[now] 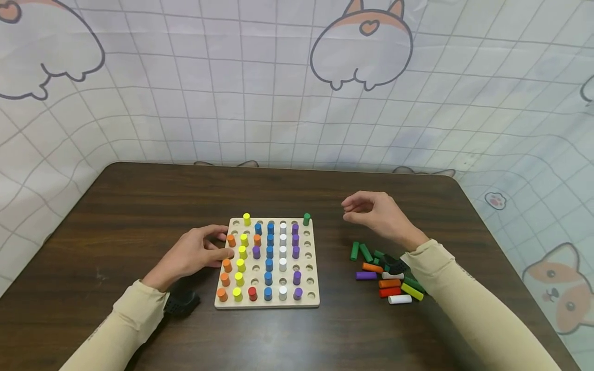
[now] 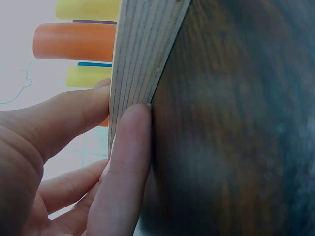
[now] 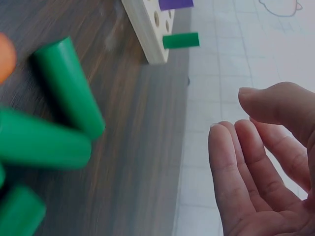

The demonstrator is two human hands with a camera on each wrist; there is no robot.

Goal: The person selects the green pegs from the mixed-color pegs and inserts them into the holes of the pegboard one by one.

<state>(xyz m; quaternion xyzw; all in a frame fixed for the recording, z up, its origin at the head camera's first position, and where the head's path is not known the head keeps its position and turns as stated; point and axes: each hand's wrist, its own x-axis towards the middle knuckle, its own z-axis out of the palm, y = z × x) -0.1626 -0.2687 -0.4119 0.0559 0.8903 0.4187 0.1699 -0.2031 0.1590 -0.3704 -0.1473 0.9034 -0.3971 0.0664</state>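
A wooden pegboard (image 1: 310,301) lies mid-table, holding columns of orange, yellow, blue, white and purple pegs, one red peg, and a green peg (image 1: 306,219) at its far right corner. My left hand (image 1: 197,253) rests against the board's left edge (image 2: 140,64), fingers straight on the wood. My right hand (image 1: 373,210) hovers above the table right of the board, fingers loosely curled and holding nothing (image 3: 256,162). A pile of loose pegs (image 1: 387,275) in green, orange, purple, red, yellow and white lies below that wrist; green ones (image 3: 69,86) show close up.
The dark wooden table (image 1: 139,216) stands before a white gridded curtain with cartoon animals (image 1: 362,46). Black wrist-camera mounts sit at both wrists (image 1: 182,303). The table's right corner is rounded (image 1: 457,180).
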